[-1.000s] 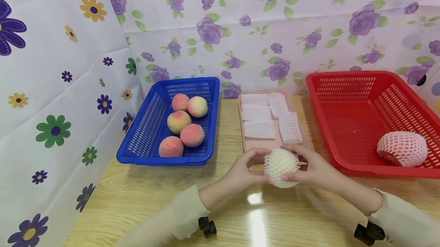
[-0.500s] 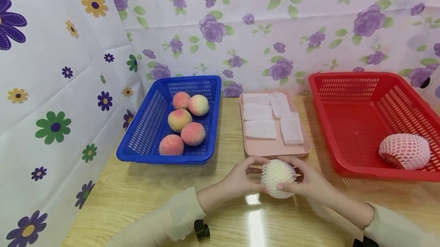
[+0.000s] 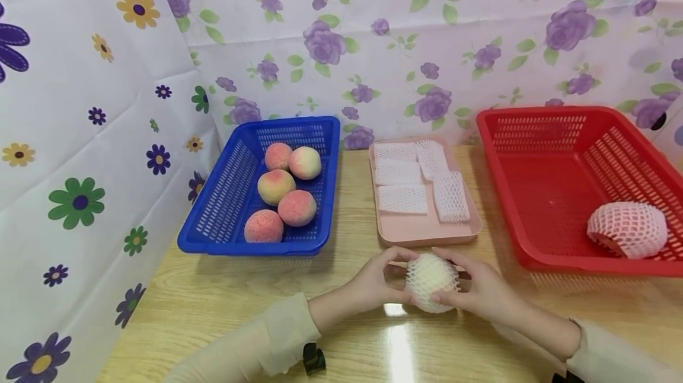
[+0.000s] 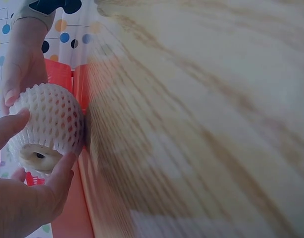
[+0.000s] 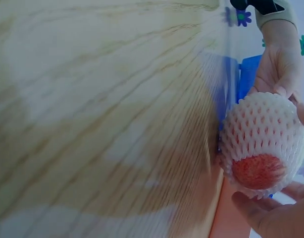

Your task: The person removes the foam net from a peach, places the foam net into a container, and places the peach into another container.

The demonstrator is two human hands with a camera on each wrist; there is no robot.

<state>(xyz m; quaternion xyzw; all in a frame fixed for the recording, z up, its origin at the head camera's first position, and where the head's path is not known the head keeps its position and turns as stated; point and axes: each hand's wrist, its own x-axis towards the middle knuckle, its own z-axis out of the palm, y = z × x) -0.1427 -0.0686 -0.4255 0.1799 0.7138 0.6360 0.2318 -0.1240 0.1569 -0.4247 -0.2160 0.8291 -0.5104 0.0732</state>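
Observation:
A peach (image 3: pixel 431 282) in a white foam net sleeve is held between both hands, low over the table in front of the pink tray. My left hand (image 3: pixel 380 283) grips its left side, thumb toward me and fingers at the far side. From the right, my right hand (image 3: pixel 482 289) grips it the same way. In the left wrist view, a pale end of the peach (image 4: pixel 40 156) with a dark stem hollow shows at the net's opening. The right wrist view shows its bare red end (image 5: pixel 258 171) at the other opening.
Several bare peaches (image 3: pixel 275 187) lie in a blue basket (image 3: pixel 251 248) on the left. Several foam net sleeves (image 3: pixel 402 199) lie flat on the pink tray (image 3: pixel 427 235) behind the hands. On the right, a red basket (image 3: pixel 549 193) contains a netted peach (image 3: pixel 629 230). A flowered cloth (image 3: pixel 373 45) hangs behind.
Both hands have drawn the netted peach slightly toward me, away from the tray, whose near edge now shows. Their hold on it looks the same, and the baskets' contents are unchanged.

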